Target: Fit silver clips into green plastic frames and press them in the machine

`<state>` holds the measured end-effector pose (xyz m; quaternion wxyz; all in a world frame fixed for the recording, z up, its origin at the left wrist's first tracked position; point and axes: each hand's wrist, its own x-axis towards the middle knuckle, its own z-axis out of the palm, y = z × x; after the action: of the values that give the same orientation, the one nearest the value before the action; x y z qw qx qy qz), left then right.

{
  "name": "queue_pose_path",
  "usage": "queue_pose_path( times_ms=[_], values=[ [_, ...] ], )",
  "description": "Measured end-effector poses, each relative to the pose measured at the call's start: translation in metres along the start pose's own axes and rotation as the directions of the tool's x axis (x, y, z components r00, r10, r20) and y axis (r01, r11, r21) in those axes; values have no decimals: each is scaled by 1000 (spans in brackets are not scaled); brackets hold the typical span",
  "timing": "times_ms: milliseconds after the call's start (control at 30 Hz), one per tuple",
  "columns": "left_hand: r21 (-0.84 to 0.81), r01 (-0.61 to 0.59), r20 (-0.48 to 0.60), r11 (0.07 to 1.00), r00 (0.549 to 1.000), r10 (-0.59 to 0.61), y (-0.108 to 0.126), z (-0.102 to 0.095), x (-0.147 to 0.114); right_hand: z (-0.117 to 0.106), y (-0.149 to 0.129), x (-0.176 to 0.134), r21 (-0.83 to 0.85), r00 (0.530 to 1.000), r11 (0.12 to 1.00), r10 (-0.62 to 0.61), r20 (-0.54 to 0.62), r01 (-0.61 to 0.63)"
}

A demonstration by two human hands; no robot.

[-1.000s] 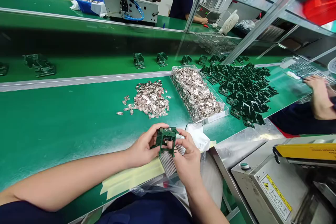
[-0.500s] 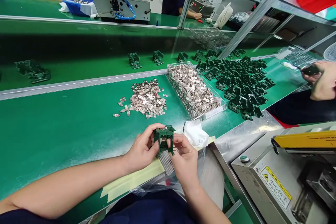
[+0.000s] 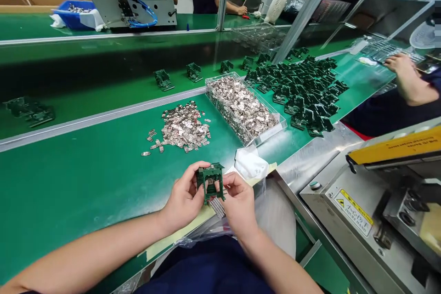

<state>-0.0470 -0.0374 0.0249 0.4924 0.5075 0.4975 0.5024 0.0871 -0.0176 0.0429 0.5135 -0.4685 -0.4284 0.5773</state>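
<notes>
Near the table's front edge, a dark green plastic housing [image 3: 211,178] with a square opening is held between my two hands. My left hand [image 3: 186,193] is closed around its left side, thumb in front and fingers behind. The fingers of my right hand [image 3: 239,200] pinch its lower right side, with the thumb or a fingertip reaching toward the opening; any small part there is hidden. Beyond my hands lies a loose pile of small metal plates [image 3: 184,126]. A clear plastic tray [image 3: 265,138] beside it is filled with similar plates.
Many green housings [image 3: 303,87] are heaped right of the tray; several more line the belt [image 3: 120,73] behind. A white cloth [image 3: 251,163] lies near my right hand. A machine [image 3: 354,206] stands at the right. A co-worker's hand [image 3: 406,76] is at the far right; others work behind.
The view has turned slightly right, so the scene sits further left. My hands keep the same hold on the housing. The co-worker's hand at the right has moved toward the clear trays.
</notes>
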Motion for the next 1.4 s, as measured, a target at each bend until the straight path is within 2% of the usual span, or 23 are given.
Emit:
queue_pose_path(
  times_ms=[200,333,433,467,533,633,767,933,1167,1400],
  values=[
    [44,-9,65,999,998,6,5,15,-9,-15,0,-17,94,998,995,48,-51,-44],
    [21,31,162,999,986,-34,10,30,-2,-47,1,-27,36,996,999,-18,-88,22],
    [-80,70,141,994,988,-58,10,45,14,-76,14,-37,-82,975,996,-58,-216,41],
    [-121,78,122,990,991,-64,8,51,19,-83,21,-40,-107,973,994,-32,-231,7],
    [-183,82,99,980,993,-64,2,61,30,-89,37,-42,-117,982,990,59,-179,-81],
    [-215,76,94,974,994,-57,-10,68,38,-84,56,-38,-98,989,987,115,-96,-124],
    [-217,76,79,973,995,-60,-16,68,39,-71,64,-27,-78,988,994,71,-140,-82],
    [-221,96,67,970,994,-83,-14,71,37,-65,67,-28,-94,978,995,16,-209,-37],
    [-208,118,138,971,986,-90,-11,74,36,-68,80,-38,-200,980,979,-78,-184,41],
    [-201,107,136,974,987,-80,-8,73,39,-78,83,-34,-329,979,934,-181,-95,140]
  ],
)
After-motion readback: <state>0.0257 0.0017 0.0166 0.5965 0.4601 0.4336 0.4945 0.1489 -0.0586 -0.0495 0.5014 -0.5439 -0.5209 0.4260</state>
